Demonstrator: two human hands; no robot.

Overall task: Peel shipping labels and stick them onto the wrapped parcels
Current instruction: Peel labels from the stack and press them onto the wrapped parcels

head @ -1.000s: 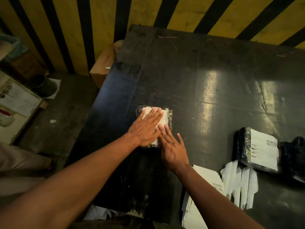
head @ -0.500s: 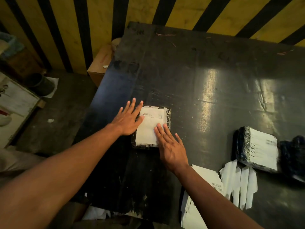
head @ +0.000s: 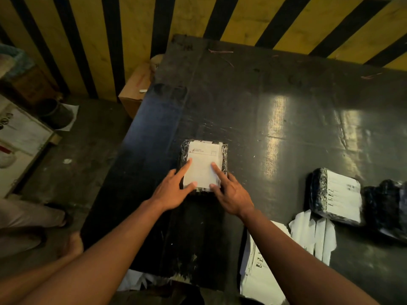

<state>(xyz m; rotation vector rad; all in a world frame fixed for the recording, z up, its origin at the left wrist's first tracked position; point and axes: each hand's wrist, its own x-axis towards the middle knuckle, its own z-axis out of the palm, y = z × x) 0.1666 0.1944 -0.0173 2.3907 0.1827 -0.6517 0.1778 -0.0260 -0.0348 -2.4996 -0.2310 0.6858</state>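
Note:
A black-wrapped parcel (head: 224, 154) lies near the left side of the dark table (head: 253, 102), with a white shipping label (head: 203, 155) covering its top. My left hand (head: 172, 191) rests at the parcel's near-left corner, with index finger and thumb stretched onto the label. At the near-right corner my right hand (head: 232, 193) does the same, its index fingertip pressing the label. Neither hand holds anything.
A second labelled parcel (head: 337, 195) and a dark wrapped parcel (head: 386, 208) lie at the right. Peeled white backing strips (head: 312, 235) and a stack of label sheets (head: 261, 274) sit by the near edge. A cardboard box (head: 136, 89), a bucket (head: 55, 113) and a person's legs (head: 28, 216) are on the floor to the left.
My left hand slid left off the label, then came back to the parcel's near-left corner. My right hand shifted slightly; both now touch the label with index finger and thumb.

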